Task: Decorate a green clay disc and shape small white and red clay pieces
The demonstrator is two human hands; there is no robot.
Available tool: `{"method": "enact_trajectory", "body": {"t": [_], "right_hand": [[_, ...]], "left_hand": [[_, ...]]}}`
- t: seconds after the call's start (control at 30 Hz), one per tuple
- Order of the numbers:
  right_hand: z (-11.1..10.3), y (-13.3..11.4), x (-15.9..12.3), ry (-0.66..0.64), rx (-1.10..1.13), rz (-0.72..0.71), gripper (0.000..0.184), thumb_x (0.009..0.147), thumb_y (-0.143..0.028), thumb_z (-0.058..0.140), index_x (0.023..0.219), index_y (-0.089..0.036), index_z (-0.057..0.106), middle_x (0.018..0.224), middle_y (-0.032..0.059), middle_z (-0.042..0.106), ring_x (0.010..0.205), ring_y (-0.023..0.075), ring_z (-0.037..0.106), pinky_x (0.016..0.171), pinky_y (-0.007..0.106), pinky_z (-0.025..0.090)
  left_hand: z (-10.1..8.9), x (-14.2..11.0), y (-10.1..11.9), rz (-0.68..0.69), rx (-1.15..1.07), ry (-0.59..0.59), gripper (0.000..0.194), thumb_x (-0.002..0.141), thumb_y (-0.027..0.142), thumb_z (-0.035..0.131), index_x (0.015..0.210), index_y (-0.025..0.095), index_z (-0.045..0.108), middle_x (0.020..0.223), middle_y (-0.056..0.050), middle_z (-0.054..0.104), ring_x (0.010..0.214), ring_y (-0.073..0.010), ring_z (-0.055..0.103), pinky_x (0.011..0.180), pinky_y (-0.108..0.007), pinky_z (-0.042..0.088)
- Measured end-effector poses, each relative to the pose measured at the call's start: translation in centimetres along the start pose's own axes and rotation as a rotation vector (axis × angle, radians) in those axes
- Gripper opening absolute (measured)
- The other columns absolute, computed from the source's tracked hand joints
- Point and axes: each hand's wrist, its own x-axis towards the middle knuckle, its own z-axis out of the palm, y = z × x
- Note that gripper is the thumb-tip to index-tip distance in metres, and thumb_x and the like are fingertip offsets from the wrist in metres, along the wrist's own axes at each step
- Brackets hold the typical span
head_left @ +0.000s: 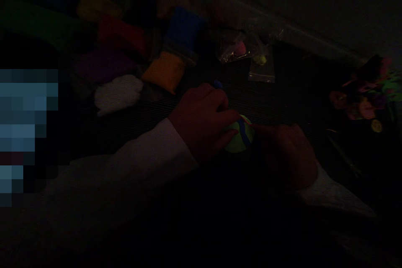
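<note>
The picture is very dark. My left hand (204,123) is closed round a pale green rounded clay piece (236,145), gripping its left side. A wavy blue clay stripe (244,132) runs across the green surface. Over its upper edge lies a thin red-orange clay strip (247,121), reaching toward the right fingertips. My right hand (289,153) is closed, its thumb and index finger pinched at the strip's right end, touching or nearly touching the green piece. A small blue clay lump (217,84) rests just beyond my left knuckles.
Bags of coloured clay lie at the upper left, among them red (121,33), blue (184,27), orange (166,70) and white (118,92). Small clear bags (262,67) lie farther back. Colourful small pieces (366,100) and a thin tool (344,155) are at right.
</note>
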Motion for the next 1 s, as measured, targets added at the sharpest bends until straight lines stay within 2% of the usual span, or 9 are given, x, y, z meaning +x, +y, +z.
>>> {"method": "enact_trajectory", "body": {"t": [0.2, 0.43, 0.6, 0.83, 1.0], "right_hand": [[0.2, 0.1, -0.2, 0.012, -0.023, 0.002, 0.021, 0.086, -0.015, 0.048, 0.103, -0.016, 0.061, 0.067, 0.0013, 0.061, 0.061, 0.0169, 0.054, 0.06, 0.032, 0.035], [0.1, -0.3, -0.1, 0.037, -0.019, -0.014, 0.023, 0.086, -0.015, 0.046, 0.103, -0.014, 0.062, 0.064, 0.0023, 0.061, 0.059, 0.0182, 0.055, 0.059, 0.033, 0.037], [-0.1, -0.6, -0.4, 0.011, -0.023, 0.129, 0.024, 0.089, -0.018, 0.045, 0.108, -0.019, 0.059, 0.073, 0.0035, 0.066, 0.063, 0.0185, 0.059, 0.061, 0.032, 0.042], [0.3, -1.4, -1.2, -0.009, -0.026, 0.172, 0.023, 0.089, -0.018, 0.043, 0.106, -0.018, 0.059, 0.072, 0.0041, 0.068, 0.062, 0.0186, 0.061, 0.059, 0.031, 0.043], [0.4, -1.6, -1.0, 0.014, -0.018, 0.139, 0.022, 0.089, -0.017, 0.043, 0.105, -0.016, 0.058, 0.072, 0.0049, 0.067, 0.062, 0.0186, 0.06, 0.059, 0.031, 0.042]], "left_hand": [[0.1, 0.0, 0.0, -0.001, -0.024, 0.034, 0.022, 0.082, 0.033, 0.057, 0.095, 0.02, 0.069, 0.088, -0.008, 0.058, 0.085, -0.0246, 0.052, 0.076, -0.043, 0.043], [0.0, 0.0, 0.0, 0.0, -0.019, 0.0, 0.024, 0.082, 0.034, 0.055, 0.097, 0.021, 0.069, 0.089, -0.008, 0.058, 0.085, -0.025, 0.052, 0.075, -0.042, 0.044], [-0.2, 0.2, 0.1, -0.01, -0.017, -0.031, 0.03, 0.082, 0.036, 0.054, 0.101, 0.017, 0.066, 0.096, -0.009, 0.061, 0.093, -0.0272, 0.054, 0.079, -0.042, 0.044], [-0.7, 0.1, 1.1, -0.101, -0.051, -0.095, 0.038, 0.08, 0.036, 0.055, 0.11, 0.015, 0.063, 0.102, -0.01, 0.064, 0.098, -0.0307, 0.056, 0.084, -0.048, 0.041], [-0.6, 0.1, 1.5, -0.143, -0.043, -0.115, 0.04, 0.079, 0.037, 0.055, 0.111, 0.013, 0.062, 0.101, -0.011, 0.065, 0.097, -0.0315, 0.057, 0.084, -0.049, 0.041]]}}
